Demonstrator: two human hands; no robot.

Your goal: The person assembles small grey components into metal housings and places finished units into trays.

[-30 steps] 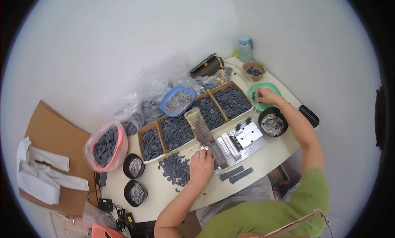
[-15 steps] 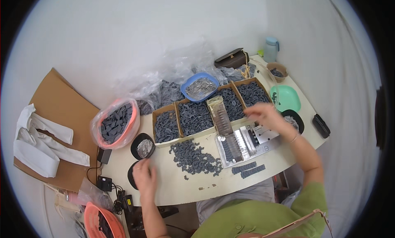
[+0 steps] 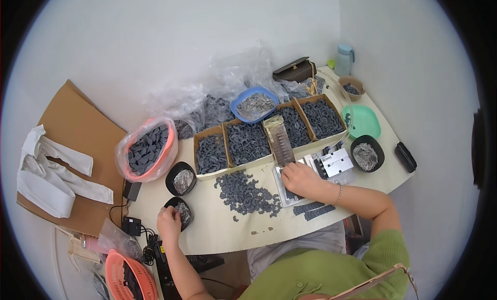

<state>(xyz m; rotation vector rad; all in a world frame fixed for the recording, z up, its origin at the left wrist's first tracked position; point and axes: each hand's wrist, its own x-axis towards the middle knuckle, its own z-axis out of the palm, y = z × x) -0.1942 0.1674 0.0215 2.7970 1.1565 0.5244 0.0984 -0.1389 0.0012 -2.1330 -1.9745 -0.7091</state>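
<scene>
My left hand [image 3: 169,226] is at the left rim of the lower black bowl [image 3: 187,226], which holds small silvery metal pins. Its fingertips are drawn together at the bowl's edge; anything between them is too small to make out. My right hand [image 3: 303,180] reaches over the metal fixture [image 3: 317,164], fingers curled down onto its left part and hiding what they touch. A clear plastic cover [image 3: 280,142] stands tilted up behind those fingers. On the fixture's right sits a white block [image 3: 336,162]. Dark grey slotted strips [image 3: 316,212] lie in front of the fixture.
Left of the fixture, small grey parts [image 3: 246,195] are spread in a pile. Behind stands a divided cardboard tray [image 3: 228,171] of grey pieces. Pin bowls include a black one [image 3: 183,180] and a blue one [image 3: 254,118]. A green dish [image 3: 366,122] stands at right.
My right hand has moved left and nearer, from above the fixture's right side onto its left part. My left hand has dropped left and down to the lower black bowl's rim.
</scene>
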